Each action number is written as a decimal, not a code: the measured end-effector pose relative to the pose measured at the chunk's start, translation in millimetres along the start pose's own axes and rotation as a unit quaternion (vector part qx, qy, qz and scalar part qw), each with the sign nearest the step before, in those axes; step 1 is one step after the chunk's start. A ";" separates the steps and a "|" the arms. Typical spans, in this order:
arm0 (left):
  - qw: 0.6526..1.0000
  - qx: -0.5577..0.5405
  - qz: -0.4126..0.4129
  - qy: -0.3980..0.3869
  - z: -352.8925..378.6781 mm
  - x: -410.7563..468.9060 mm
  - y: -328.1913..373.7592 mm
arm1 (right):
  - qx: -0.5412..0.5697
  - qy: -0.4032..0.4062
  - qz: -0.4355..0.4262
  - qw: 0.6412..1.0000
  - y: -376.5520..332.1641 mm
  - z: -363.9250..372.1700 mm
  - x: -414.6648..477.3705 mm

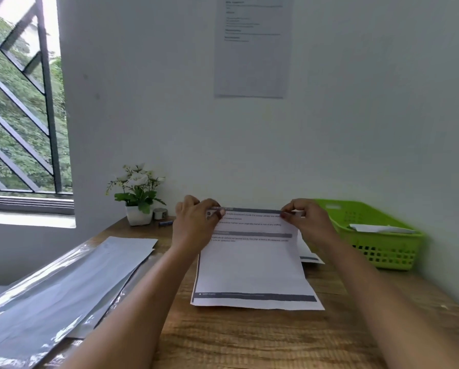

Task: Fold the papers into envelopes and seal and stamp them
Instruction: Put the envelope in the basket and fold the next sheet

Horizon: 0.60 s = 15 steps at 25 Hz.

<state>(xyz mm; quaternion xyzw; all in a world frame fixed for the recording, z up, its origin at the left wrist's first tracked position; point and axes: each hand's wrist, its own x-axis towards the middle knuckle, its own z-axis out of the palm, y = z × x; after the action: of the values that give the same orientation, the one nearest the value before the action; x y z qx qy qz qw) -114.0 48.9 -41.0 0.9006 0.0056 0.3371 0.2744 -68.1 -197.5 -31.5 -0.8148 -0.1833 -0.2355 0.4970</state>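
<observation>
A printed white paper [252, 267] lies on the wooden table [249, 339] in front of me, its near edge flat and its far edge lifted. My left hand [193, 222] pinches the far left corner of that paper. My right hand [307, 222] pinches the far right corner. More paper [309, 255] shows from under the sheet at its right side. Grey plastic mailing envelopes [63, 283] lie stacked at the left of the table.
A green plastic basket [383, 251] with a folded white paper inside stands at the right against the wall. A small potted plant [137, 198], a tape roll [159, 213] and a dark pen [165, 223] sit at the back left. A window is at far left.
</observation>
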 end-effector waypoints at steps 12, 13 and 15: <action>0.983 0.092 0.161 -0.008 19.3 -25.4 29.0 | -0.291 -0.012 -0.120 0.949 -29.3 31.3 -22.0; 0.983 0.090 0.162 -0.006 18.9 -24.8 28.8 | -0.319 -0.005 -0.159 0.934 -32.9 36.9 -25.8; 0.983 0.090 0.159 0.000 17.0 -21.9 25.7 | -0.349 0.009 -0.202 0.915 -35.1 39.4 -27.1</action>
<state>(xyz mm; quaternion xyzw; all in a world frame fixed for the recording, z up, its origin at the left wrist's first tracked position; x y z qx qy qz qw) -125.0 14.5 -52.0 0.9110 -0.1076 0.3747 0.1349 -101.1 -148.6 -37.0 -0.8802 -0.2453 -0.3868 0.1242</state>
